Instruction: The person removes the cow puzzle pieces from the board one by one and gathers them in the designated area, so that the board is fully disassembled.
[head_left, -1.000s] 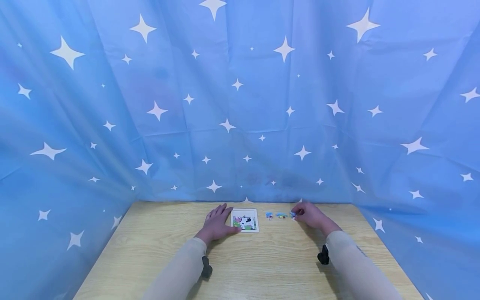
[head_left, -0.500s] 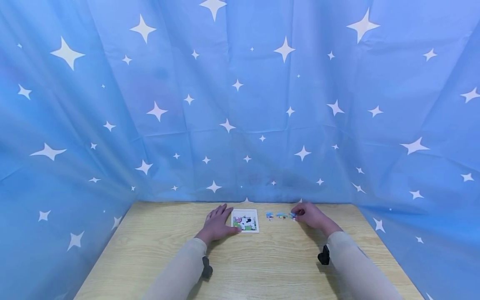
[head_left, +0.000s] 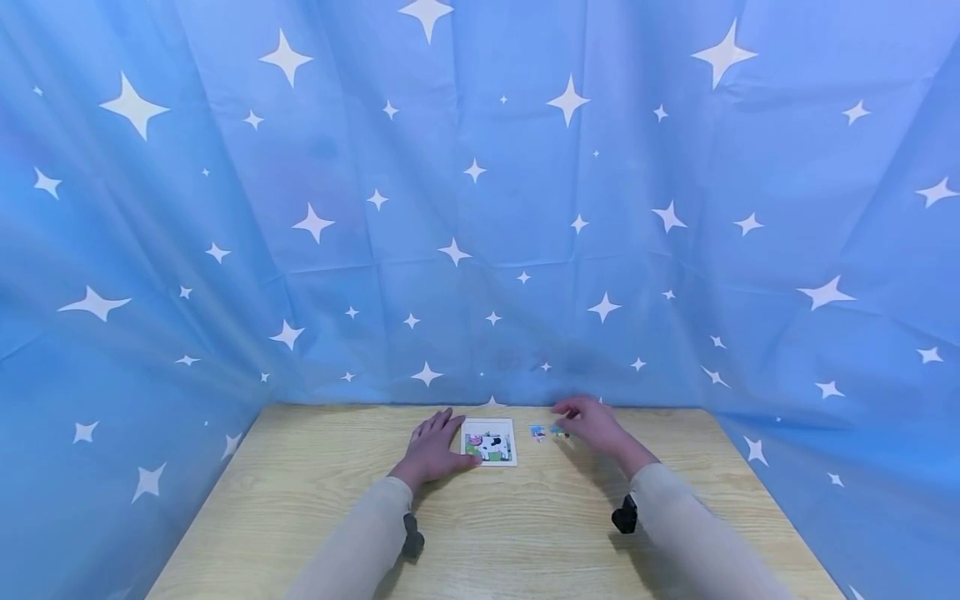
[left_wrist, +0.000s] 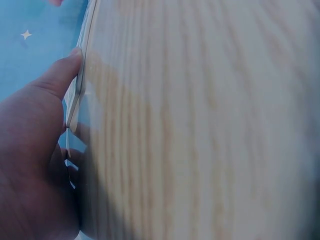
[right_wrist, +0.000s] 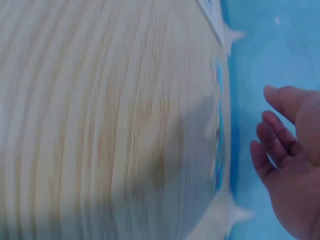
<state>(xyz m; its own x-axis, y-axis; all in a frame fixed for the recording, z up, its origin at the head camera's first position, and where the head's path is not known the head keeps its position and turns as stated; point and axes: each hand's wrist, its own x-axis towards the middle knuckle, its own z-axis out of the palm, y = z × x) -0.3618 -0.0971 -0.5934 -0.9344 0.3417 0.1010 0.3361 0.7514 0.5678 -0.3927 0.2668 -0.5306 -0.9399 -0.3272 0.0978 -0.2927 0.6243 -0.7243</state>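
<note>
My left hand rests at the left side of a small white-framed picture puzzle showing a cow. Its thumb touches the near edge and the fingers reach along the left side to the far corner. In the left wrist view the thumb lies against the puzzle's edge. Over the table to the right, my right hand hovers with thumb and fingers apart, holding nothing in the right wrist view. Small colourful puzzle pieces lie beside it: one piece nearer the puzzle, another partly by the fingertips.
The light wooden table spreads toward the viewer. A blue curtain with white stars hangs behind it and on both sides. Puzzle pieces show thin and blurred in the right wrist view.
The right hand has lifted off the rightmost piece and moved left, fingers opening; that piece is now out of sight in the head view. The left hand stays put.
</note>
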